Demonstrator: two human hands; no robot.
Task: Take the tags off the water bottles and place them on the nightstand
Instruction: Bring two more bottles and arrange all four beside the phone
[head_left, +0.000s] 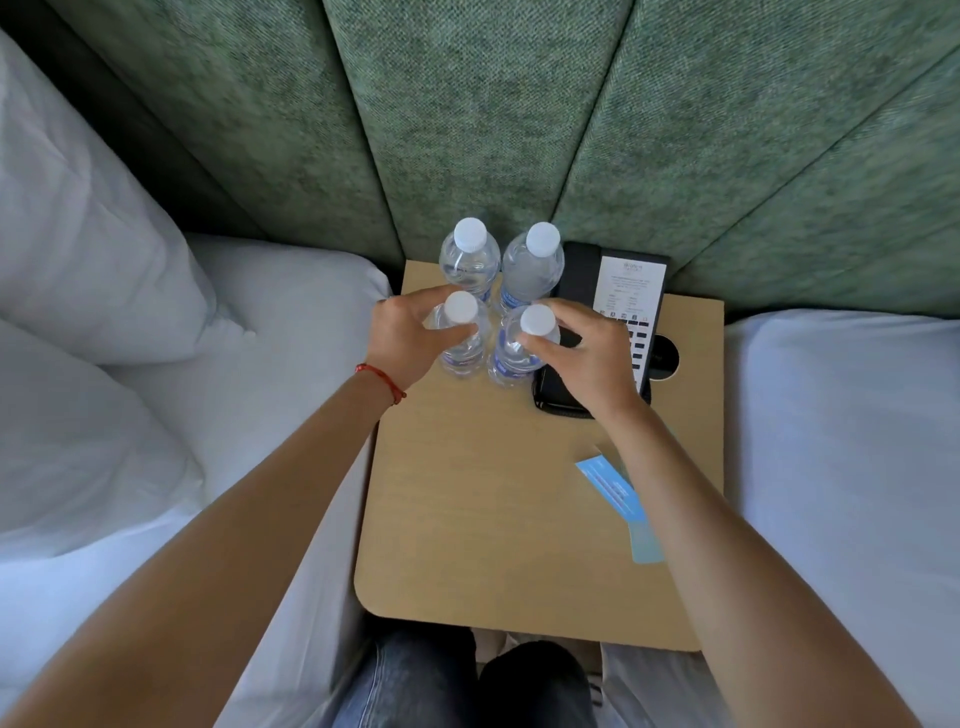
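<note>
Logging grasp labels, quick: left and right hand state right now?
Left hand: grips the near-left bottle just below its cap.
Right hand: grips the near-right bottle just below its cap.

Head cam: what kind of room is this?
Most likely a hotel room. A desk phone with a printed info card sits on the nightstand, beds with white linen flank it, and a padded green headboard wall stands behind four water bottles.
</note>
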